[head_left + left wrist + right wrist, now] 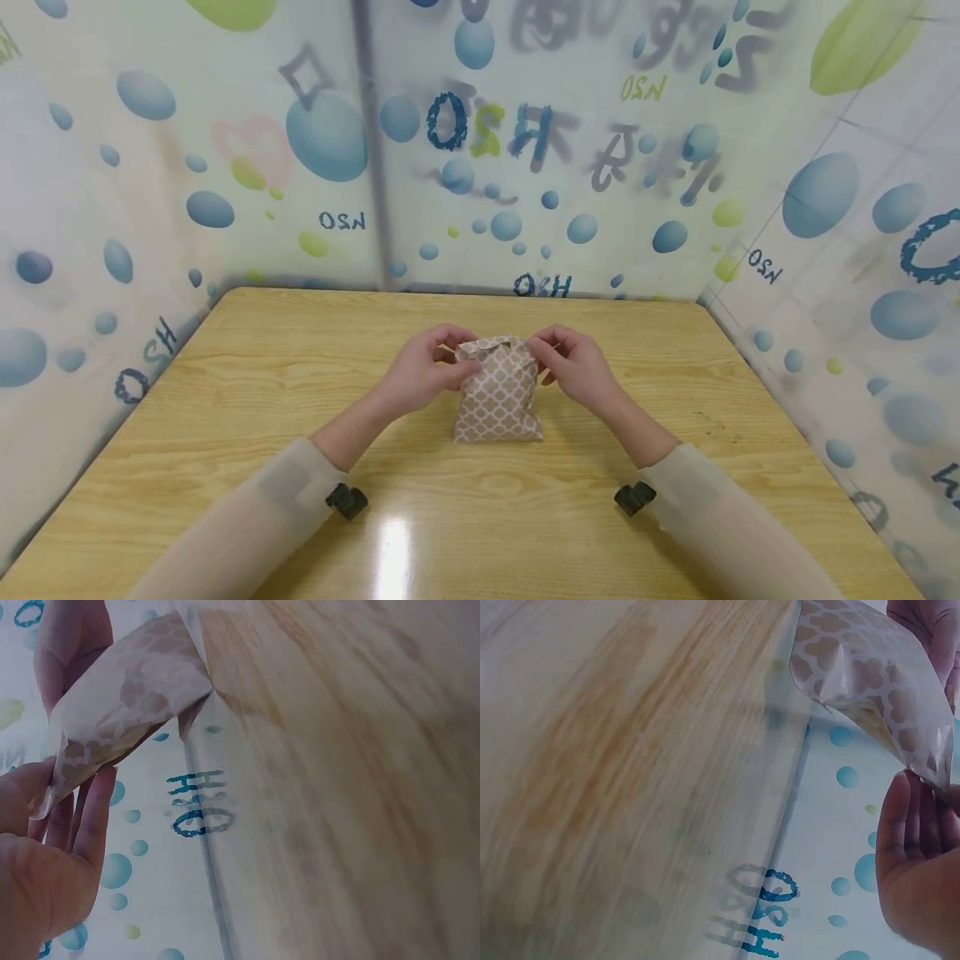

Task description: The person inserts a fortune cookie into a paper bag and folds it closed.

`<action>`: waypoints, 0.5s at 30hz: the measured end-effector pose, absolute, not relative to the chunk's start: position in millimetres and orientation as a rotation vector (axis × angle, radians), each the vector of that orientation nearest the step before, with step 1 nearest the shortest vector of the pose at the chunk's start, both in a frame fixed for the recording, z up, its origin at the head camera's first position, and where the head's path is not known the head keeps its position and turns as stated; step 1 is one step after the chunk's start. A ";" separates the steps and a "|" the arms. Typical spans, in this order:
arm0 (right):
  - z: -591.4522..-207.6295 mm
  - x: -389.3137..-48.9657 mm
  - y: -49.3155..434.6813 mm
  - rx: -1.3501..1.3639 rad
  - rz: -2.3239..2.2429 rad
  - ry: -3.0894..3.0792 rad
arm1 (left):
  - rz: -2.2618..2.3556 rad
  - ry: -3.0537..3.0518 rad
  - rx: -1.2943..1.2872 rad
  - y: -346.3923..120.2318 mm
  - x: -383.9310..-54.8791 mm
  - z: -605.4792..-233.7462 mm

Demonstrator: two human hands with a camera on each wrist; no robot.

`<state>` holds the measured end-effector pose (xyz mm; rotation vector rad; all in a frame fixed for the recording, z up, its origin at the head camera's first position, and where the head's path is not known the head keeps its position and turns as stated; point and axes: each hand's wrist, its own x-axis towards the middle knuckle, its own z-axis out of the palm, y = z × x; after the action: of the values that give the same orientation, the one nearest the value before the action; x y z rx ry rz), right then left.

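A small beige bag (pixel 498 400) with a white lattice pattern stands on the wooden table, its mouth at the top. My left hand (pixel 423 371) pinches the upper left corner between thumb and fingers. At the upper right corner my right hand (pixel 577 367) pinches the edge the same way. The left wrist view shows the bag (pixel 127 694) from its side, with the left hand (pixel 56 855) at its near top corner. In the right wrist view, the right hand (pixel 922 855) holds the other corner of the bag (pixel 870 675). What the bag contains is hidden.
The wooden table (pixel 262 400) spreads around the bag on all sides. Behind it and along both sides stand pale walls (pixel 465 242) printed with blue and green drops and lettering. A small black device (pixel 347 501) sits at the left wrist, another (pixel 635 497) at the right.
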<state>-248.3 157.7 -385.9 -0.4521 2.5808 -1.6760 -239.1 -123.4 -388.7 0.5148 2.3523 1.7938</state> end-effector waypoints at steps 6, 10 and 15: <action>-382.8 -248.4 161.2 -0.546 -1.632 2.493 | 1.820 2.355 0.533 -122.5 -237.8 -388.1; -382.8 -249.0 163.7 -0.578 -1.626 2.470 | 1.827 2.368 0.547 -122.5 -237.9 -389.3; -384.2 -248.7 165.0 -0.570 -1.653 2.517 | 1.830 2.386 0.570 -123.3 -237.1 -390.5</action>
<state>-248.7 165.0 -384.2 -0.5704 2.5170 -1.6532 -237.1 -123.3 -390.5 0.5699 2.3863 1.8299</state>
